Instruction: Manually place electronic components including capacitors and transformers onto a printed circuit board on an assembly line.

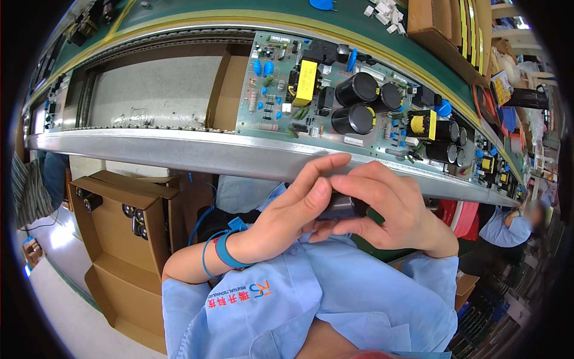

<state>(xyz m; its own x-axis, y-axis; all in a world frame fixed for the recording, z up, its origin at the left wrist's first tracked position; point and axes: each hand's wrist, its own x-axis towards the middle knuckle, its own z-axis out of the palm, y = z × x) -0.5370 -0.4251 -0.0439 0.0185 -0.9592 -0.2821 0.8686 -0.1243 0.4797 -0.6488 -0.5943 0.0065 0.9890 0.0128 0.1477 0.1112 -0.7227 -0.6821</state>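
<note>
In front of my body, close to the conveyor's metal rail (179, 157), both my hands are closed around a dark cylindrical capacitor (345, 207). My left hand (299, 206) grips it from the left, a blue wrist strap (232, 250) on that wrist. Around its right side curl the fingers of my right hand (388, 206). Its ends are mostly covered by fingers. Just beyond the rail lies a green circuit board (373, 143), with large black capacitors (357, 88) and a yellow-wrapped transformer (306, 82) standing on it.
Left of me, an opened cardboard box (119, 299) holds several black capacitors (139, 222). More populated boards (487, 164) sit along the line to the right. At the back are white parts (385, 15) and another carton (436, 30). A co-worker's sleeve (502, 230) shows at far right.
</note>
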